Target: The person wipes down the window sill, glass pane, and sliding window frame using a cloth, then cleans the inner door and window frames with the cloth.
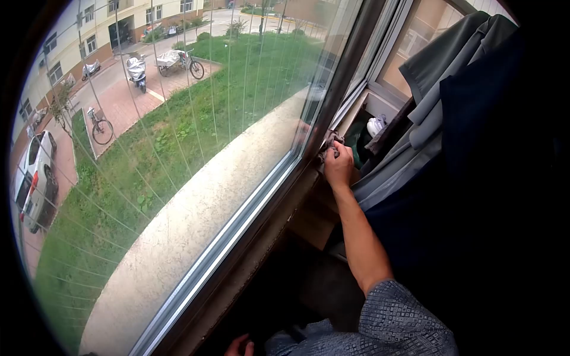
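Observation:
My right hand is closed on a crumpled dark cloth, pressed against the dark window frame near its lower corner. The bare forearm reaches up from a patterned short sleeve. My left hand shows only partly at the bottom edge, low and in shadow, away from the frame; some fingers are visible, and whether they hold anything is hidden. Beside the right hand lie a dark green item and a white bundle.
Grey and dark garments hang at the right, close to the right forearm. The window sill track runs diagonally below the glass. Outside are a pale ledge, thin vertical wires, grass, bicycles and a white car.

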Demonstrator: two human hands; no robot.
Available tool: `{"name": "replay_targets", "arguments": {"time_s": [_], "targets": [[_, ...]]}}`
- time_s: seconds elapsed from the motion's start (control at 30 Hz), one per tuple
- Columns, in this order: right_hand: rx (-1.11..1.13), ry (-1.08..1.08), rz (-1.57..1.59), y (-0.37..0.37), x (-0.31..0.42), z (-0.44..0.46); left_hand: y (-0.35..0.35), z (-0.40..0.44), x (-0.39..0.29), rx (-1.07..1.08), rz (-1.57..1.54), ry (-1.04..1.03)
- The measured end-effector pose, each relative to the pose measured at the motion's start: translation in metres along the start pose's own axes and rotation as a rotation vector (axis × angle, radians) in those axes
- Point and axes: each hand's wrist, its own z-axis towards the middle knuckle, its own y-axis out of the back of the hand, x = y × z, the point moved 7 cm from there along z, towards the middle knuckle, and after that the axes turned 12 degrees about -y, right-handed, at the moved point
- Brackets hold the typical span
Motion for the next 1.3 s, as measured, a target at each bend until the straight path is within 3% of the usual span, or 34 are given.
{"name": "replay_targets", "arguments": {"time_s": [0.13,0.3,0.37,0.47,0.57,0.7,0.77,0.87,0.93,1.03,1.1,1.2,1.23,1.3], "targets": [[-0.002,-0.035,-0.111,-0.029,-0.048,0.064,-0.013,0.014,-0.009,0.041,0.018,-0.018],[0.147,-0.304,-0.304,-0.058,-0.096,0.147,-0.027,0.022,-0.007,-0.015,0.087,0.037],[0.176,-0.315,-0.336,-0.065,-0.106,0.180,-0.038,0.026,-0.015,-0.061,0.082,0.071],[0.216,-0.435,-0.330,-0.078,-0.137,0.226,-0.055,0.032,-0.015,-0.119,0.063,0.161],[0.048,-0.556,-0.170,-0.094,-0.193,0.270,-0.078,0.041,-0.024,-0.146,0.126,0.106],[0.104,-0.441,-0.031,-0.120,-0.215,0.273,-0.111,0.059,-0.033,-0.138,0.072,0.150],[0.179,-0.381,0.080,-0.110,-0.205,0.243,-0.122,0.066,-0.036,-0.121,0.048,0.139],[0.262,-0.151,0.102,-0.053,-0.113,0.155,-0.127,0.081,-0.049,-0.061,0.081,0.098],[0.427,-0.120,0.197,-0.017,-0.051,0.094,-0.126,0.093,-0.042,-0.005,0.098,0.070],[0.559,0.096,0.221,0.009,-0.007,0.046,-0.118,0.106,-0.051,0.053,0.081,0.083],[0.519,0.039,0.236,-0.001,-0.025,0.064,-0.108,0.107,-0.052,0.044,0.046,0.114],[0.243,-0.280,0.129,-0.038,-0.115,0.140,-0.089,0.103,-0.055,0.016,0.140,0.043],[0.235,-0.390,0.379,-0.061,-0.155,0.165,-0.084,0.096,-0.050,0.010,0.141,0.043],[0.389,-0.476,0.541,-0.054,-0.116,0.175,-0.076,0.081,-0.033,-0.004,0.208,0.084]]}}
